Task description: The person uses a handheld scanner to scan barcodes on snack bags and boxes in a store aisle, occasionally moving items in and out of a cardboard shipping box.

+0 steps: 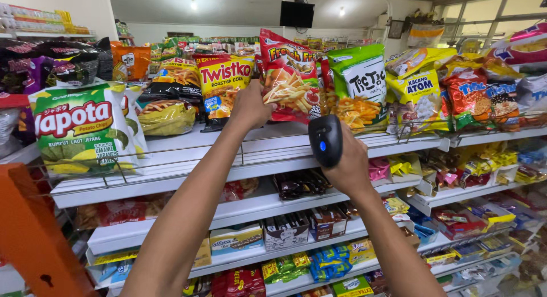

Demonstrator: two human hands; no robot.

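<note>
From the camera on my head I see my two hands raised in front of a shop shelf. My left hand (250, 106) is closed on one red snack bag (290, 74); the fingers grip its lower left edge. My right hand (348, 160) is closed around one black scanner (326, 139), which has a small blue light on its back. The scanner is just below the red bag and does not touch it.

On the top shelf (188, 154) I count about eight big bags in the front row: one green and white bag of chips (80, 129) at the far left, one yellow and red bag of corn snack (222, 89) beside my left hand, the red bag, one green bag (358, 86) to its right, one yellow bag of nuts (419, 100), and more orange and red bags further right. Below are four more shelves with small packets and boxes; I cannot count these.

My left hand covers the corner of the red bag. The bags at the right edge are cut off. An orange object (34, 240) at the lower left is also cut off.

The red bag stands upright and tilts a little. It shows a picture of yellow fried sticks and a small red bowl.
</note>
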